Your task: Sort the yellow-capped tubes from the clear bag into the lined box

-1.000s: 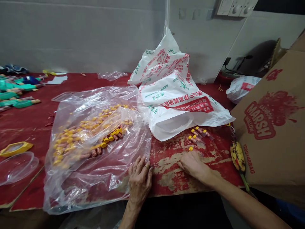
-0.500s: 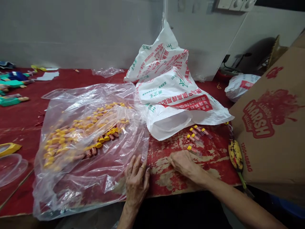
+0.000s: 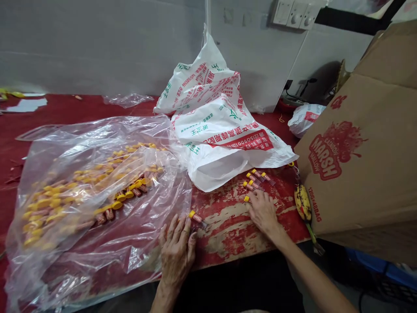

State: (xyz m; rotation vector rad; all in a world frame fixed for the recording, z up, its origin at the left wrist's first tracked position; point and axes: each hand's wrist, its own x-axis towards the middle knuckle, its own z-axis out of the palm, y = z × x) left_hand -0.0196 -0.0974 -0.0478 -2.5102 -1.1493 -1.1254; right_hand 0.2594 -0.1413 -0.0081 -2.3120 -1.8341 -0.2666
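My left hand point(image 3: 177, 245) lies palm down, fingers stretched, at the right edge of a large clear plastic bag point(image 3: 137, 256). A small clear tube with a yellow cap point(image 3: 197, 218) and reddish contents rests just beyond its fingertips. Over another such tube point(image 3: 246, 199) my right hand point(image 3: 263, 213) closes its fingers, covering most of it; only the yellow cap shows. Several more yellow-capped tubes point(image 3: 257, 178) lie loose just past that hand. Many similar tubes point(image 3: 120, 195) are heaped within the clear bag.
A white printed sack point(image 3: 224, 139) sits behind the loose tubes. At the right stands a big cardboard box point(image 3: 358, 174), with a spotted banana point(image 3: 302, 202) beside it. The red tabletop point(image 3: 224, 234) is worn; its front edge runs under my wrists.
My right hand has moved forward onto a loose tube. A tube now shows by my left fingertips where none was visible. My left hand stays on the bag; the view has turned right.
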